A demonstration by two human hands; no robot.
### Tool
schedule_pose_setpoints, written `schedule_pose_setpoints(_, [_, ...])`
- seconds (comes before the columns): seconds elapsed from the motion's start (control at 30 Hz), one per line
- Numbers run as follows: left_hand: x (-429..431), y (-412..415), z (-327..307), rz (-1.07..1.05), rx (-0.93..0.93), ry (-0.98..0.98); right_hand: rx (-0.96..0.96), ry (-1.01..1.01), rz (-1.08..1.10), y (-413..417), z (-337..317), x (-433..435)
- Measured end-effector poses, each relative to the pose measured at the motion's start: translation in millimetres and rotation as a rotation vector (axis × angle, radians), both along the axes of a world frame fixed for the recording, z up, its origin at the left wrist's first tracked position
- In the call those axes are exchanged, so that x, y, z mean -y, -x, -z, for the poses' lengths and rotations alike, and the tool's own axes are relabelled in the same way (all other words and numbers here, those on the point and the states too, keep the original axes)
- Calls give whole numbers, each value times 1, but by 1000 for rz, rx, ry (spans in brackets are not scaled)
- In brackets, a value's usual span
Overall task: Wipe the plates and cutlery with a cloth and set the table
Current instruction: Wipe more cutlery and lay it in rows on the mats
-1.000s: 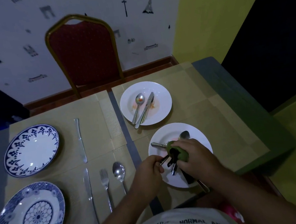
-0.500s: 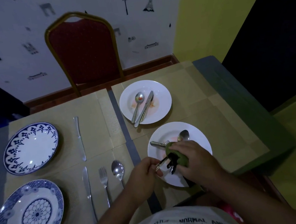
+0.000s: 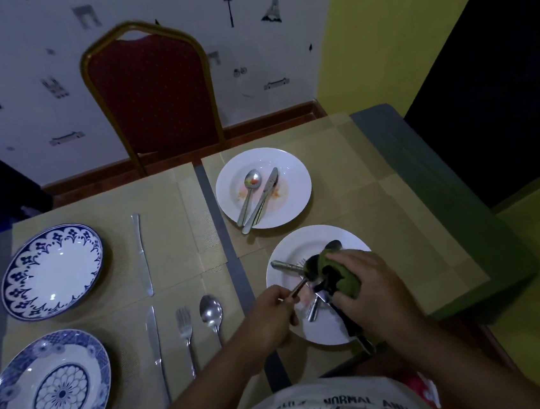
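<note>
Over the near white plate (image 3: pixel 322 332), my right hand (image 3: pixel 367 289) grips a green cloth (image 3: pixel 339 275) wrapped round the bowl end of a spoon (image 3: pixel 312 266). My left hand (image 3: pixel 270 317) pinches that spoon's handle. More cutlery lies on the plate under the hands: a fork (image 3: pixel 286 266), another spoon (image 3: pixel 333 245) and a dark-handled knife (image 3: pixel 355 332). The far white plate (image 3: pixel 291 168) is stained and carries a spoon (image 3: pixel 249 194) and a knife (image 3: pixel 263 200).
Two blue-patterned plates (image 3: pixel 52 270) (image 3: pixel 45 394) sit at the left on tan placemats. Beside them lie two knives (image 3: pixel 142 254) (image 3: pixel 156 352), a fork (image 3: pixel 186 336) and a spoon (image 3: pixel 212 315). A red chair (image 3: pixel 150 93) stands behind the table. The table's edge runs along the right.
The left hand has drawn the spoon's handle slightly toward the left while the cloth in the right hand slid to its bowl. The view has shifted a little.
</note>
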State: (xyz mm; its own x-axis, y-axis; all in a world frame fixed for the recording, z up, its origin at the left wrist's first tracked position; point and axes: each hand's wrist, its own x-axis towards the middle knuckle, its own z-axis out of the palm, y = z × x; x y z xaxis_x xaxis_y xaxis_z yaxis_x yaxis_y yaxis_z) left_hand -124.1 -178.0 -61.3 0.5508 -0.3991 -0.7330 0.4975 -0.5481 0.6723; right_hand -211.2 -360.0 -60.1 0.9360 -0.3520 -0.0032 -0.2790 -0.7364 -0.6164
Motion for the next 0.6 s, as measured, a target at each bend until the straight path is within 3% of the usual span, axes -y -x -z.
schedule_pose_setpoints(0.17, [4, 7, -3, -51, 4, 122, 70, 88, -374, 0, 1, -16])
schedule_pose_setpoints(0.33, [0, 12, -4, -98, 28, 170, -27, 124, -175, -9, 12, 1])
schedule_pose_setpoints(0.5, [-6, 10, -6, -78, 32, 182, -33, 163, -285, -2, 12, -7])
schedule_pose_setpoints(0.6, [-10, 13, -5, -64, 24, 180, -97, 201, -187, -11, 9, 11])
